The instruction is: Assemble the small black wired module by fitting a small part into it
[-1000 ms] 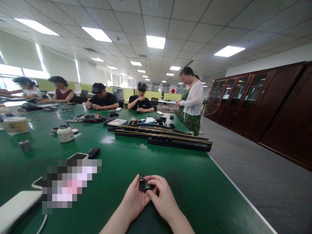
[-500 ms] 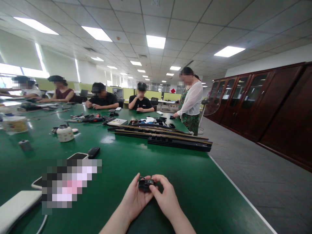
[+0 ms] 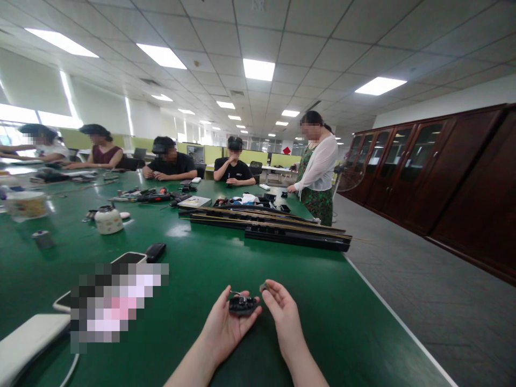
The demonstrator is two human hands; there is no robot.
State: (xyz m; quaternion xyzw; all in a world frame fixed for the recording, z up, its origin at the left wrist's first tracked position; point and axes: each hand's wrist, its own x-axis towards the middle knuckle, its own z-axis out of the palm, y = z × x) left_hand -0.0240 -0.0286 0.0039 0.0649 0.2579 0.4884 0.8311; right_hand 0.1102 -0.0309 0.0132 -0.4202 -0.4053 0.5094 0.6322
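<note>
My left hand cradles an opened black plastic housing in its palm and fingers. Small parts show inside the housing, and a thin greyish piece sticks up at its left end. Just to the right, my right hand pinches a small greyish flat piece between thumb and fingertips. That piece is apart from the housing and too small to make out fully. Both hands are above the green table.
Long black rails with thin brass-coloured rods lie ahead. To the left are a blurred-out phone, a black oblong object, a white box and a round pot. Several people sit around the table; one person stands at its right side.
My right hand has moved up and right, off the housing, with the small flat piece in its fingers. The housing's inside shows more. My left hand has stayed put.
</note>
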